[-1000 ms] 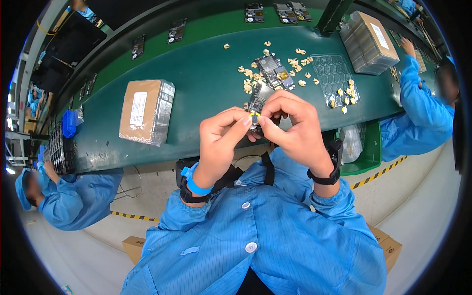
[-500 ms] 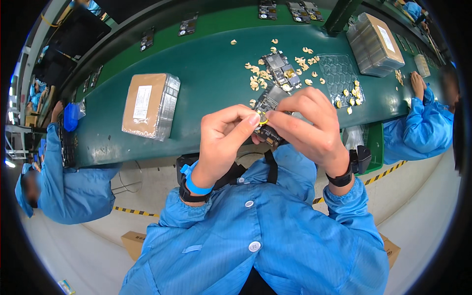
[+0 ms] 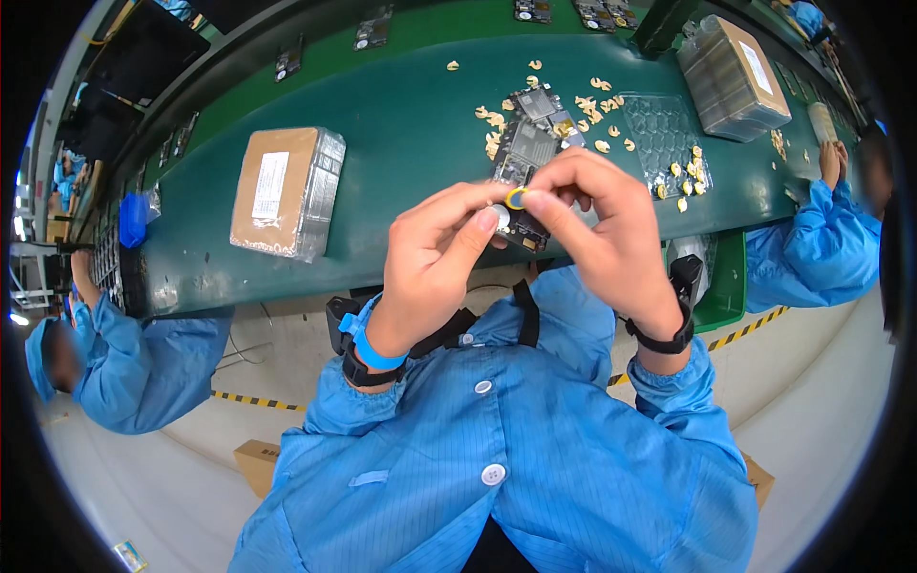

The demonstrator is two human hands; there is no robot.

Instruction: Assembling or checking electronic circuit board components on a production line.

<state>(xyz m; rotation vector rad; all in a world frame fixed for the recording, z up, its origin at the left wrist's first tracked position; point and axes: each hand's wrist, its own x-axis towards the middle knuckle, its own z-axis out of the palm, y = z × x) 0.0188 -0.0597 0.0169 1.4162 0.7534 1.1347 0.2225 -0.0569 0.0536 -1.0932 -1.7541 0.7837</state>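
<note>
My right hand [image 3: 602, 215] pinches a small round coin cell [image 3: 517, 199] between thumb and fingertips; it has a yellow rim and a bluish face. Below it, a dark circuit board [image 3: 525, 232] is tilted over the bench's near edge, with a pale silvery disc [image 3: 501, 218] by my left thumb. My left hand [image 3: 439, 239] is closed at the board's left side, its index fingertip close to the coin cell. Some left fingers are hidden under the board. Just beyond lie further circuit boards [image 3: 532, 143] with metal shields, partly overlapping.
Cream C-shaped scraps [image 3: 589, 108] lie scattered on the green bench [image 3: 401, 134]. A clear blister tray [image 3: 654, 124] holds several yellow-rimmed cells [image 3: 690, 177]. Wrapped boxes stand left [image 3: 287, 191] and right [image 3: 735, 81]. Co-workers in blue sit at the left [image 3: 158, 363] and right [image 3: 812, 248].
The coin cell has come up slightly from the board and turned, so its bluish face shows. My right hand has tilted with it, and the silvery disc is now more exposed.
</note>
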